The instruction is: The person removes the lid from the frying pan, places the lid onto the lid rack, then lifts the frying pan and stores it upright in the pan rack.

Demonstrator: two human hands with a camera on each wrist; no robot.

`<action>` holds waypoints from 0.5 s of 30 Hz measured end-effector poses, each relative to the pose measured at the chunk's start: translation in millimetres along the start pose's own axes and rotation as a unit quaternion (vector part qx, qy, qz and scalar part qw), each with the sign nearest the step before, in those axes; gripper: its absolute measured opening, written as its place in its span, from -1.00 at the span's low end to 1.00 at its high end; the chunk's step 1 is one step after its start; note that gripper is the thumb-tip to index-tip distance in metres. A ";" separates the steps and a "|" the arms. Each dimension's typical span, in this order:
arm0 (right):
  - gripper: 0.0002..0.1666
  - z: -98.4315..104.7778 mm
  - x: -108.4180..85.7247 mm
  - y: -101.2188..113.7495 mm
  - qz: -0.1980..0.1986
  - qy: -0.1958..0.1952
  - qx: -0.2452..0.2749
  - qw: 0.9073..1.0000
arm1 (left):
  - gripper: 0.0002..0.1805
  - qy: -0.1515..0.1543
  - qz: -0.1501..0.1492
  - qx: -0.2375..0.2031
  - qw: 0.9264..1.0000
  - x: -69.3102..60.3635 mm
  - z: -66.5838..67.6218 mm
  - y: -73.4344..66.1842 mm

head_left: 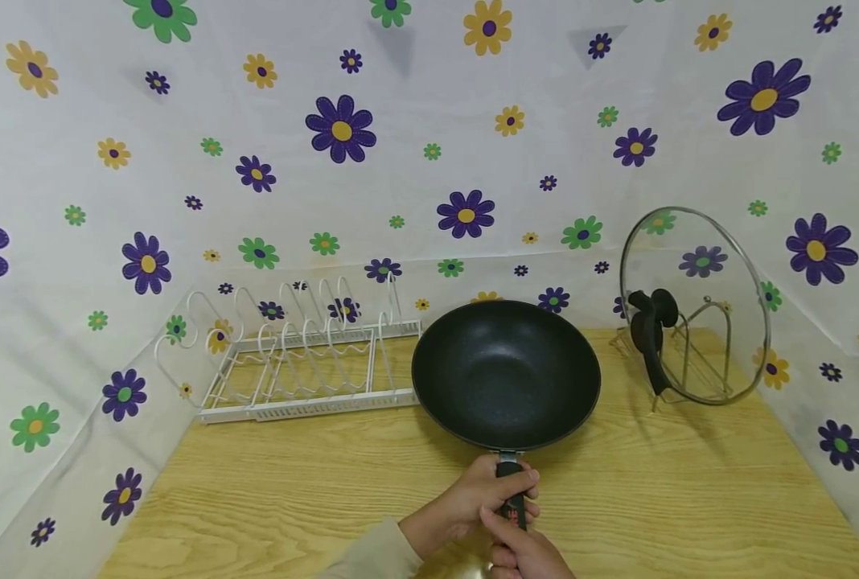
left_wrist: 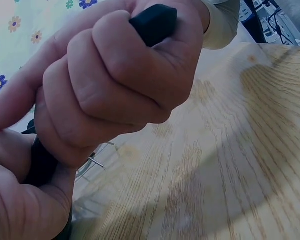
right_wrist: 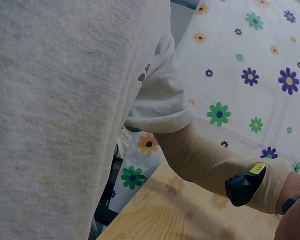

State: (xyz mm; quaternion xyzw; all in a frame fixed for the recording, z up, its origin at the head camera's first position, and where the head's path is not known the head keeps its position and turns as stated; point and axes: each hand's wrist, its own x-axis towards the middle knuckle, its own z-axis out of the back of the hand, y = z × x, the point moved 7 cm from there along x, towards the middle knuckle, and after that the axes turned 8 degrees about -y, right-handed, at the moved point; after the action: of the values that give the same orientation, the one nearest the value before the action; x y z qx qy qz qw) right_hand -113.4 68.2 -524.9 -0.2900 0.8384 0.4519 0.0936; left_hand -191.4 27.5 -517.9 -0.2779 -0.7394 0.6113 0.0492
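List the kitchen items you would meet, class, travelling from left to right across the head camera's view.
White wire rack → black wok → glass lid.

A wood-grained tabletop [head_left: 270, 482] carries a white rack [head_left: 328, 405] and a metal wire stand [head_left: 686, 354].

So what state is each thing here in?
Wok: uncovered, empty, held by its handle.
Left grip: curled round the handle.
Right grip: curled round the handle's lower end.
Glass lid: off the wok, on edge in the wire stand.
Wire stand: holding the lid.
White rack: upright on the wooden table.
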 end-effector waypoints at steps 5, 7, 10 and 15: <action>-0.86 -0.6 -0.3 -0.1 0.000 0.007 -0.017 1.000 | -0.82 -0.007 0.006 0.001 1.000 1.8 1.0 3.0; -0.86 -0.4 -0.3 -0.2 0.000 0.002 -0.019 1.000 | -0.82 -0.013 0.006 -0.001 1.000 2.6 1.9 3.7; -0.80 -0.6 0.1 -0.5 -0.001 -0.002 -0.017 1.000 | -0.82 -0.023 0.008 -0.005 1.000 3.4 3.2 4.2; -0.79 -0.1 0.5 -0.7 -0.001 -0.012 -0.017 1.000 | -0.81 -0.036 0.012 -0.011 0.999 3.3 4.1 4.7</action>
State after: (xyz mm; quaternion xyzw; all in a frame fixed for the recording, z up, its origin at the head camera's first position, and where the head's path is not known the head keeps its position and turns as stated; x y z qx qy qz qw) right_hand -113.3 67.7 -525.5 -0.2870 0.8294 0.4690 0.0989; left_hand -194.2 25.9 -524.1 -0.2653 -0.7442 0.6129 0.0123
